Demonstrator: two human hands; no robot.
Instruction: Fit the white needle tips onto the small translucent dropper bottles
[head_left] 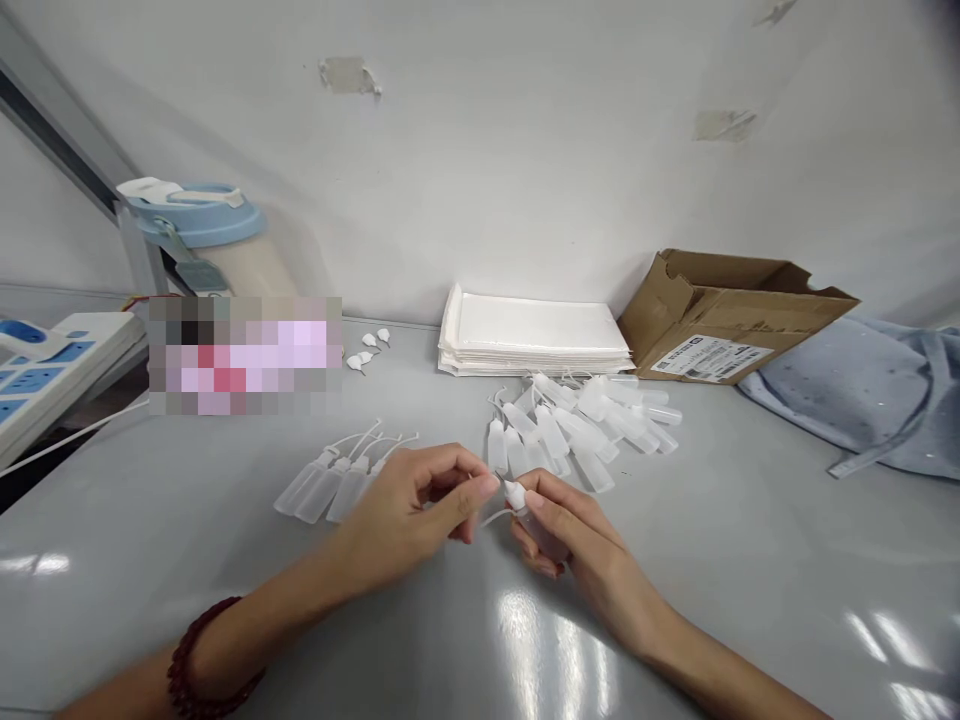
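Note:
My right hand [577, 530] is wrapped round a small translucent squeeze bottle [541, 530], its white tip pointing up and left. Thumb and index finger of my left hand [439, 500] are pinched together right beside that tip; whatever lies between them is too small to make out. Several similar bottles [319, 485] lie to the left, partly behind my left hand. A larger pile of bottles [577, 425] spreads beyond my right hand. Several small white caps with thin needles [364, 358] sit farther back on the grey table [720, 580].
White padded envelopes [536, 325] are stacked by the wall, next to an open cardboard box [720, 320]. Blue-grey cloth [862, 390] lies at the right. A blue-lidded cup [217, 230], a blurred-out patch and a power strip [60, 370] are at the left.

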